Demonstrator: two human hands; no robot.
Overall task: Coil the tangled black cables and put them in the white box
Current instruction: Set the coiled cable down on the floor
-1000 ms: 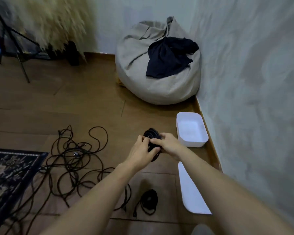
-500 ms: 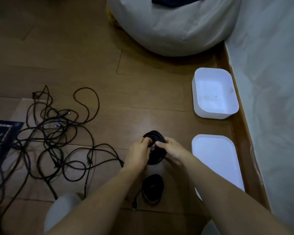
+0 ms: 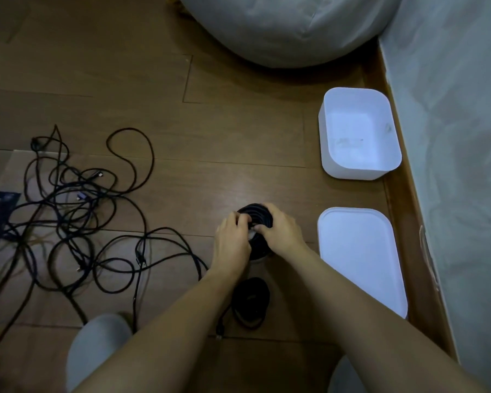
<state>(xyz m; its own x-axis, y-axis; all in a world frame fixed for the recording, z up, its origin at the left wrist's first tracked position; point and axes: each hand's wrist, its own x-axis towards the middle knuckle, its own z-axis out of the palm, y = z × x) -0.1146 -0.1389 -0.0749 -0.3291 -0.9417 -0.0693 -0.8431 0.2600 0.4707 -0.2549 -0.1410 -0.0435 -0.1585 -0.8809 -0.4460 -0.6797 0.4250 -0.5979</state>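
Hands — left hand (image 3: 233, 239), right hand (image 3: 281, 228) — grip coiled cable (image 3: 260, 215) above wooden floor (image 3: 210, 137).

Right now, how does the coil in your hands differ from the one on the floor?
The held coil is gripped by the left hand and right hand; the floor coil lies untouched. The held coil looks tighter; the floor coil trails a loose plug end. Both are black; neither is in the white box.

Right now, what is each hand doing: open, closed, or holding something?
Left hand: fingers curled round the coiled cable.
Right hand: fingers grip the same coiled cable.
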